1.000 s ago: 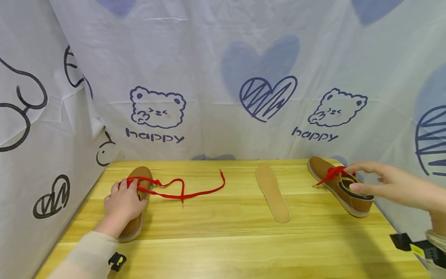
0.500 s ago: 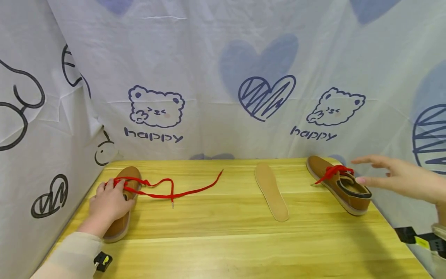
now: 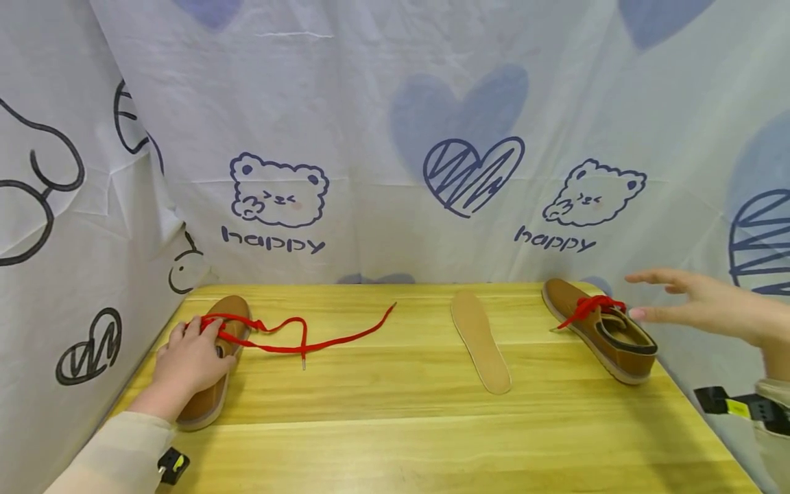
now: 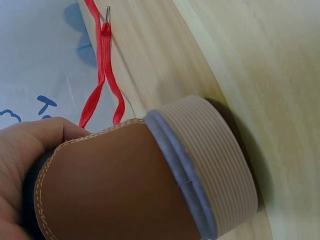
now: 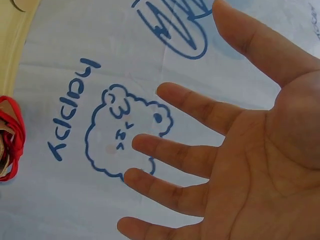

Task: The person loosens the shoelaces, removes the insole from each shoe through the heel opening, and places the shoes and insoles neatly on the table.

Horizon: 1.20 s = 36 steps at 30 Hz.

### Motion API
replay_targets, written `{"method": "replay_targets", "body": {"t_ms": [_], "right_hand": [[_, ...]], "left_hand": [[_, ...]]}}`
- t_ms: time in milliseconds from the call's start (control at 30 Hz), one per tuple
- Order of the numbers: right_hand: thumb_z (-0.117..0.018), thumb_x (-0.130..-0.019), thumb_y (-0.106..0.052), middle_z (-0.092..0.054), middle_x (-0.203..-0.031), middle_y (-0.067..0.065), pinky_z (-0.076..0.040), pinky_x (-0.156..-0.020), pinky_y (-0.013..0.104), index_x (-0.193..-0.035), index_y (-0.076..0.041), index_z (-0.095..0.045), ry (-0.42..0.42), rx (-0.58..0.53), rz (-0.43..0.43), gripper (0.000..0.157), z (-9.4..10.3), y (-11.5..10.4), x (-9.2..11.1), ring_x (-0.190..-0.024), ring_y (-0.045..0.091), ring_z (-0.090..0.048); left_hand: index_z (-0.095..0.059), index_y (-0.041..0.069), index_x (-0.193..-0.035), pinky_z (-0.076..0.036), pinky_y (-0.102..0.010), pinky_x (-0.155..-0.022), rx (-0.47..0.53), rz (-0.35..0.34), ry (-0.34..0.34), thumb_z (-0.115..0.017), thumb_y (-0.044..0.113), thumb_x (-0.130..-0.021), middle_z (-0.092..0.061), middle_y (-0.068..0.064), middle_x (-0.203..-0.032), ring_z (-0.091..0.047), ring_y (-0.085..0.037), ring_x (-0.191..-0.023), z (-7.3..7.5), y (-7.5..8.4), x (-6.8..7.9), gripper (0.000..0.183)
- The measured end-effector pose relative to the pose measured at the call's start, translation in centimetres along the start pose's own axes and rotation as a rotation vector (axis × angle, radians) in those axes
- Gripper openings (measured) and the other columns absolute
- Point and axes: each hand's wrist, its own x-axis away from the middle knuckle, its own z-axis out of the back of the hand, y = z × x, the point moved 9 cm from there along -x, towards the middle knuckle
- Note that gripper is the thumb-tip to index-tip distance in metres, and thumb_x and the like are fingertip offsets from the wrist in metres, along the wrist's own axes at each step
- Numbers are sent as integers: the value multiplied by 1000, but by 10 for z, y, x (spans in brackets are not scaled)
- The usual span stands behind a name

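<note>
On the left of the table, a brown leather shoe (image 3: pixel 205 406) lies under my left hand (image 3: pixel 190 365), which grips it across the laces. The left wrist view shows its stitched heel (image 4: pixel 120 175) and ribbed sole edge, with my thumb beside the opening. Red shoelaces (image 3: pixel 345 339) trail from this shoe to the right over the wood. My right hand (image 3: pixel 710 309) hovers with spread fingers beside the second brown shoe (image 3: pixel 626 359), whose red laces (image 3: pixel 594 305) are tied in a bow. The right wrist view shows that palm (image 5: pixel 265 160) holding nothing.
A tan insole (image 3: pixel 481 343) lies flat right of the table's middle. Behind the wooden table (image 3: pixel 395 439) hangs a white printed curtain (image 3: pixel 370 123), which also closes in the left and right sides.
My left hand has shifted the left shoe further left, its laces dragging along. My right hand has drawn back from the right shoe's laces and lifted slightly.
</note>
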Motion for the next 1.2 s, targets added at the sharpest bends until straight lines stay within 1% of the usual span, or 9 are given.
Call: {"method": "replay_targets", "body": {"t_ms": [200,433,600,700,967,1200], "right_hand": [[-62,-96,-51,-19,-148,43,-34,-84,79,-152,5,-26,-15,-33,9,86,-1,8,-9,-121,68,-25],[-61,-96,-52,-14,-146,47,-32,-86,79,-153,4,-24,-34,-60,-5,87,-3,20,-20,-123,70,-21],[-62,-96,-50,-14,-146,49,-33,-89,78,-152,5,-24,-45,-92,3,87,-7,27,-30,-125,68,-22],[-63,-95,-51,-13,-146,49,-32,-90,79,-152,4,-24,-52,-109,-12,89,-10,33,-36,-125,69,-21],[-64,-93,-52,-10,-146,50,-28,-90,80,-152,5,-23,-55,-142,-36,91,-15,46,-46,-126,69,-18],[-64,-93,-54,-12,-147,48,-29,-91,80,-152,4,-26,-56,-140,-39,91,-20,51,-54,-127,67,-20]], "left_hand": [[-39,-8,-146,-25,-78,-96,3,-8,-7,-71,33,-86,-19,-43,-149,-13,-62,-134,0,-1,0,80],[-40,-8,-145,-25,-79,-96,2,-41,2,-71,31,-85,-21,-43,-148,-14,-63,-134,1,-2,1,78],[-40,-8,-145,-24,-80,-95,-1,-64,5,-71,30,-84,-21,-43,-148,-14,-63,-134,0,-5,2,78],[-40,-8,-145,-24,-80,-95,0,-69,4,-71,30,-85,-21,-43,-147,-13,-63,-134,1,-6,3,78],[-42,-5,-145,-24,-80,-95,-5,-102,35,-69,33,-88,-24,-42,-147,-16,-62,-133,6,2,1,74],[-44,-4,-144,-24,-80,-94,-6,-107,50,-68,35,-89,-26,-42,-146,-18,-63,-132,8,4,1,72]]}}
